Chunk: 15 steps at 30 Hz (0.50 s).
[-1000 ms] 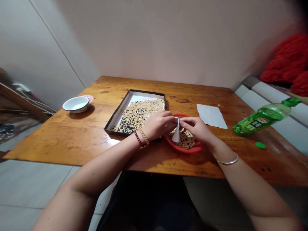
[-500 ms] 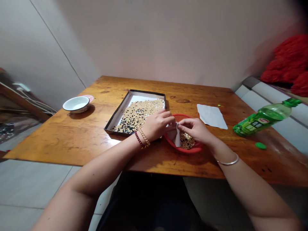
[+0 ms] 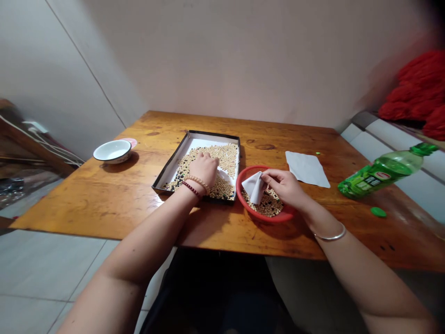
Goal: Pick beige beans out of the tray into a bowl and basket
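Observation:
A dark-rimmed tray (image 3: pixel 174 160) lined with white paper holds several pale and dark beans. My left hand (image 3: pixel 204 168) rests in the tray on the beans, its fingers curled down into them. To its right a red plastic basket (image 3: pixel 243 178) holds more mixed beans. My right hand (image 3: pixel 283 184) is over the basket and pinches a small folded white paper (image 3: pixel 255 187) by its edge.
A white bowl (image 3: pixel 112 150) sits at the table's left. A flat white sheet (image 3: pixel 307 168) lies right of the basket. A green bottle (image 3: pixel 382 170) lies on its side at the right edge, its green cap (image 3: pixel 378 212) nearby. Red fabric (image 3: pixel 415 99) lies beyond.
My left hand has let go of the folded paper and moved left into the tray of beans. My right hand keeps the paper over the basket, now tilted.

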Tool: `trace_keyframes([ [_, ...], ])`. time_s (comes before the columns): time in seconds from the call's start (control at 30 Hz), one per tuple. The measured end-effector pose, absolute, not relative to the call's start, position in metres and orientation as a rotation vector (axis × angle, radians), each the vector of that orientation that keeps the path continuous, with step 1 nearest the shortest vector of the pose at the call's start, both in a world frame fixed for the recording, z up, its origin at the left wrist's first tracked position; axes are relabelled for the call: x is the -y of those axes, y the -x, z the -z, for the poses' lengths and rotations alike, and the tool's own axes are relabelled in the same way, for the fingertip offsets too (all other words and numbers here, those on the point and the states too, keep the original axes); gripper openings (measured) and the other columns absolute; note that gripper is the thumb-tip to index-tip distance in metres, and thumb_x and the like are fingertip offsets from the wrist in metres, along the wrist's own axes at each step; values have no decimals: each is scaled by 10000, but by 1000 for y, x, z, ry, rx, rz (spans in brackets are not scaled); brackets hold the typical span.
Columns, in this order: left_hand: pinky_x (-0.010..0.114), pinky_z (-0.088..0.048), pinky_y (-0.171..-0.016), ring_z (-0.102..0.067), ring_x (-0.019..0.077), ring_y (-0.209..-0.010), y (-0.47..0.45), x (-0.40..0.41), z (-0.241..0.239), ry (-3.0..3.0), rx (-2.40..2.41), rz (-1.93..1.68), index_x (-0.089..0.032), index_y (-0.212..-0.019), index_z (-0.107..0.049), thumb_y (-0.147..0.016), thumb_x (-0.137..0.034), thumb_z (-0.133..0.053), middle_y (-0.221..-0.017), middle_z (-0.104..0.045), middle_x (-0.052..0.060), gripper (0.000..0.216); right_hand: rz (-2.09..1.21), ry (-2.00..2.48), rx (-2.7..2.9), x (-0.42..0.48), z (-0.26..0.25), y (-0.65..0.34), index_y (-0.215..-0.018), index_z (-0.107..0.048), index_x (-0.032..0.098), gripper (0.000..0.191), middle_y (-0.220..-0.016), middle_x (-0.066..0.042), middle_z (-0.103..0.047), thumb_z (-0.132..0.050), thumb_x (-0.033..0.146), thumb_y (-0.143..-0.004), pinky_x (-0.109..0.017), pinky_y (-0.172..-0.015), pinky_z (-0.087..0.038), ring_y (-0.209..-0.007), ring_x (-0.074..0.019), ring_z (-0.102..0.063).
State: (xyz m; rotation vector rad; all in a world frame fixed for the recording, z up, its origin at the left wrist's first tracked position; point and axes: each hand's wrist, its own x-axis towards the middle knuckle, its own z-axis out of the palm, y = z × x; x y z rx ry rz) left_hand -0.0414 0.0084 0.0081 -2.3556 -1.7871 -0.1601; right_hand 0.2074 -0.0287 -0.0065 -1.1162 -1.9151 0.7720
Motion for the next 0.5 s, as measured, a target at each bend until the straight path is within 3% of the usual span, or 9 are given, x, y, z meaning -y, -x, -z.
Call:
trace_keyframes([
  [0.3,327,-396,-822,-493,219,-903,37,-16,1,2539,1711,268,-228,-952,-687,-862,-302,-541,-931,-605,85,187,-754,1129,1813,24,11,-209,-795,-675,172,352,-752,-55,-687,-555,500,-839,-303,-656,-483,-694,-190,-619],
  [0.5,312,-402,-807,-488,212,-897,37,-20,6,2559,1675,258,-234,-948,-698,-858,-311,-553,-933,-613,78,187,-742,1028,1798,25,9,-206,-842,-705,190,290,-921,-76,-699,-569,447,-849,-327,-771,-496,-864,-207,-634],
])
